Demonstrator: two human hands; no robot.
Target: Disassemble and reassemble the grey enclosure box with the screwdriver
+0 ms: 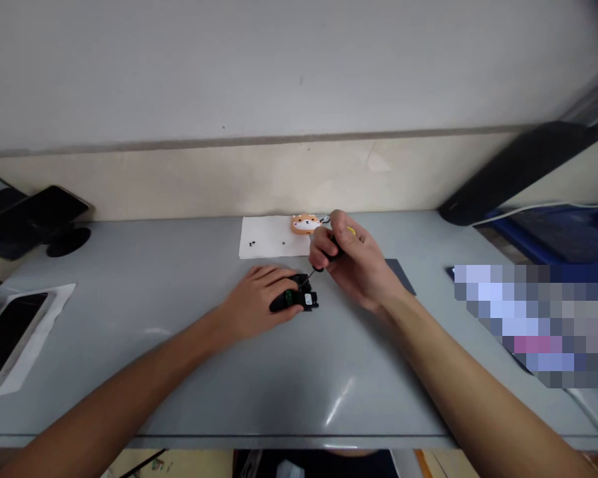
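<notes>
A black computer mouse [307, 300], its inside partly laid open with a bit of green circuit board showing, lies on the grey table. My left hand [256, 299] rests over its left end, fingers and thumb closed around it against the tabletop. In my right hand [361, 265] is a screwdriver [337, 247] with a dark handle and a spot of yellow; the fingers wrap it. Its thin shaft slants down left to the mouse, and I cannot tell what exactly the tip touches.
Behind the mouse lies white paper [266, 232] with several tiny dark screws [252, 243] and an orange animal-face case [305, 224]. A dark flat card [401, 276] is by my right wrist. At left are a phone [12, 332] and black stand [67, 241]; a pixelated item [518, 325] lies right.
</notes>
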